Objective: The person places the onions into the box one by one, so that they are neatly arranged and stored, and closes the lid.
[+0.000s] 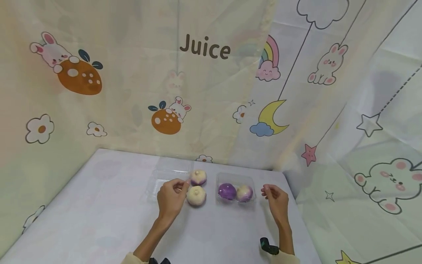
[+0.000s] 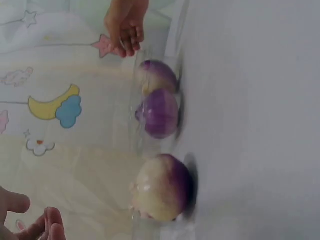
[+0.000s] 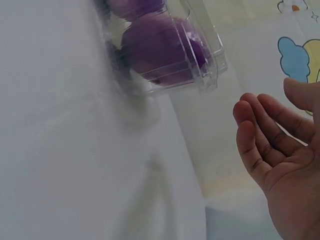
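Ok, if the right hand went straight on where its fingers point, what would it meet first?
Probably the clear container, its side facing the right hand; a purple-and-white bulb sits just inside. The hand's height is unclear, so it might pass over.

one onion [image 1: 226,191] is purple, the other onions [image 1: 244,193] cream and purple, the tabletop [image 1: 112,220] white, the pale curtain [image 1: 132,66] rabbit-printed.
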{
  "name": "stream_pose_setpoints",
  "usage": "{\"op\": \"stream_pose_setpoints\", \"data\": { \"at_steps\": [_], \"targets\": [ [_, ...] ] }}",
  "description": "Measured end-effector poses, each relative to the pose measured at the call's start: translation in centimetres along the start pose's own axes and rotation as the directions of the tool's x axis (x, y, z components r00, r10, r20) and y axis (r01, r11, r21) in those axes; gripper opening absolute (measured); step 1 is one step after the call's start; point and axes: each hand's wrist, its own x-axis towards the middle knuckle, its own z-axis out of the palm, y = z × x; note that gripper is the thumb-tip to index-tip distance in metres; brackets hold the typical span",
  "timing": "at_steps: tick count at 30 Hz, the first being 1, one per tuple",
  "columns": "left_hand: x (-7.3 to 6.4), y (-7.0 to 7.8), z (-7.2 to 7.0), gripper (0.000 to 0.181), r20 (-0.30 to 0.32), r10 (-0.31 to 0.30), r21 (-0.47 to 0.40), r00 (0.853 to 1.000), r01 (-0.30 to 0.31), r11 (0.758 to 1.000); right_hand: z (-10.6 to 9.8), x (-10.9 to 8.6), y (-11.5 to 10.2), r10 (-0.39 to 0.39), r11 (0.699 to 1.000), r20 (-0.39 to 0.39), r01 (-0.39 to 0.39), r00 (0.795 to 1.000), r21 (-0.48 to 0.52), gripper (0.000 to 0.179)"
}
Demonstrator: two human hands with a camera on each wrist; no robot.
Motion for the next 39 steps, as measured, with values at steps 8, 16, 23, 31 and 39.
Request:
{"op": "stream_pose_setpoints", "data": {
  "at_steps": [8,16,23,31,39],
  "targets": [
    [2.0,-2.2,-3.7,0.013,-0.180,0.016,0.155,0.983,0.013,0.988,0.3,0.2,-1.2,-0.075,0.996,0.001,0.074,0.997,0.058,0.024],
    [3.1,-4.8,-6.6,0.020,-0.254,-0.026,0.206,0.967,0.080,0.975,0.8,-0.1,-2.0,-0.074,0.993,0.003,0.074,0.997,0.088,0.024],
    [3.6,-7.1,-8.6,0.021,-0.251,-0.107,0.257,0.962,0.173,0.951,1.0,0.1,-2.3,-0.117,0.989,0.018,0.115,0.993,0.092,0.022],
    [3.3,-9.1,-9.3,0.028,-0.100,-0.251,0.242,0.963,0.268,0.933,1.3,0.2,-2.8,-0.149,0.983,0.019,0.146,0.989,0.111,0.020],
    [3.0,-9.9,-9.1,0.029,-0.038,-0.312,0.226,0.949,0.312,0.923,1.9,0.4,-3.3,-0.212,0.968,0.051,0.203,0.976,0.150,0.025]
  ]
}}
